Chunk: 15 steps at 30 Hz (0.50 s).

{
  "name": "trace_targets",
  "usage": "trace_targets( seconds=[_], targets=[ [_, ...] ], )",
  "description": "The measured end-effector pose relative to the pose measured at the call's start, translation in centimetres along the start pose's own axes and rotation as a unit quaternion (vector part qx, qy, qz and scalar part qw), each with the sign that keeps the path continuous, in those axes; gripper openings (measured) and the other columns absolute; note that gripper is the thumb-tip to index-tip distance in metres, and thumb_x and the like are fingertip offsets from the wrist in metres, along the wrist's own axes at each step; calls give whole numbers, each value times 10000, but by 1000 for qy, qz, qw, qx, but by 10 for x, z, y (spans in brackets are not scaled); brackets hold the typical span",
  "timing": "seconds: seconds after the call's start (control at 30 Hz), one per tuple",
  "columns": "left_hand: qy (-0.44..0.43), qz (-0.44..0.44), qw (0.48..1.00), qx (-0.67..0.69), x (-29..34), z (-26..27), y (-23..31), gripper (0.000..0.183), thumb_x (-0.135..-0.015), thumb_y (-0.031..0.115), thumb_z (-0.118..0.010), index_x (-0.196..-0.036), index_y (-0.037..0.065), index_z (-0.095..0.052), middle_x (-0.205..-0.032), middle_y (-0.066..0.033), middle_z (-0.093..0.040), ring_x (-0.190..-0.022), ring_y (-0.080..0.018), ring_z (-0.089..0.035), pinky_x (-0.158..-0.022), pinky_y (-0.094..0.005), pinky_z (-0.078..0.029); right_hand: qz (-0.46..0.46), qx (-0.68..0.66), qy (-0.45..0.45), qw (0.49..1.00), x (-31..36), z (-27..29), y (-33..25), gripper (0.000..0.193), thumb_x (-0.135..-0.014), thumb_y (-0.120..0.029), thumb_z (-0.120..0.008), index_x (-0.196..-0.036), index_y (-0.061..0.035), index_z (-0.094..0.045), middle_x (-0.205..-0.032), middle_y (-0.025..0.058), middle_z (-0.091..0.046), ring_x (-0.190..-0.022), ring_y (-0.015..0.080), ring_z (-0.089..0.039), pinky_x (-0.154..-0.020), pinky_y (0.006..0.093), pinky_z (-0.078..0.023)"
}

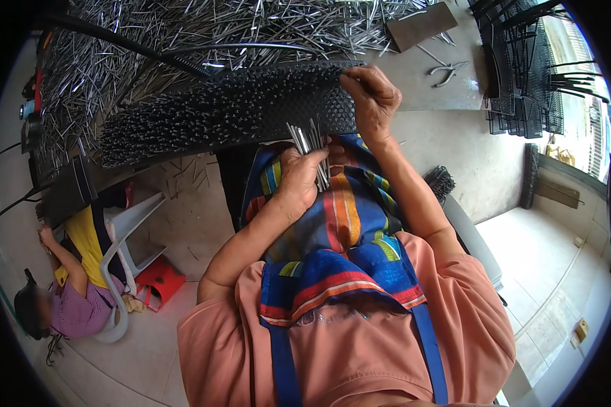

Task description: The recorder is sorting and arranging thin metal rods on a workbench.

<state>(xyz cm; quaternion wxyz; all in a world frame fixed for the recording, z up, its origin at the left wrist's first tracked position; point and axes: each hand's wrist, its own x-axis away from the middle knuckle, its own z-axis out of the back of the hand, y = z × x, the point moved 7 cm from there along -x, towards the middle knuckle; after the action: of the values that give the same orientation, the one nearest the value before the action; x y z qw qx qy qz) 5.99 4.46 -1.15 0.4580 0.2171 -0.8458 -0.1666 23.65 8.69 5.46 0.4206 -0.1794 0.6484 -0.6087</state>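
Across my lap lies a long, dark panel (339, 112) full of holes. Most of its left and middle part bristles with short metal strips (183, 112) standing upright, while bare holes show toward its right end. My left hand (300, 178) is closed round a bundle of thin, shiny metal strips (307, 138), just below the panel's near edge. At the panel's far right corner, my right hand (375, 98) has its fingers pinched together. Whatever is between those fingers, if anything, is too small or hidden to make out.
Beyond the panel, a large heap of loose metal strips (251, 27) covers the table. Pliers (447, 72) and a brown plate (422, 27) lie at its right. Dark mesh panels (523, 74) stack far right. A co-worker (81, 298) sits at left near a red container (161, 281).
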Motion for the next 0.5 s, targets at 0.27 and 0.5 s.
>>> trace_targets(
  seconds=[0.27,0.5],
  targets=[
    [15,-29,998,58,1,-3,5,153,-882,-27,-599,-1032,-1,-616,-884,-138,-689,-728,-252,-700,-679,-372,-599,103,86,-51,990,2,-11,-21,115,-742,60,-733,-843,26,-690,-771,63,-647,-684,95,-584,-607,229,-454],
    [5,-28,998,56,-3,-1,7,143,-881,-34,-599,-1023,-23,-613,-877,-145,-685,-732,-259,-694,-694,-384,-602,75,238,-94,964,5,-28,-9,144,-752,14,-740,-889,-16,-708,-741,87,-629,-621,164,-595,-582,269,-465]
  ],
)
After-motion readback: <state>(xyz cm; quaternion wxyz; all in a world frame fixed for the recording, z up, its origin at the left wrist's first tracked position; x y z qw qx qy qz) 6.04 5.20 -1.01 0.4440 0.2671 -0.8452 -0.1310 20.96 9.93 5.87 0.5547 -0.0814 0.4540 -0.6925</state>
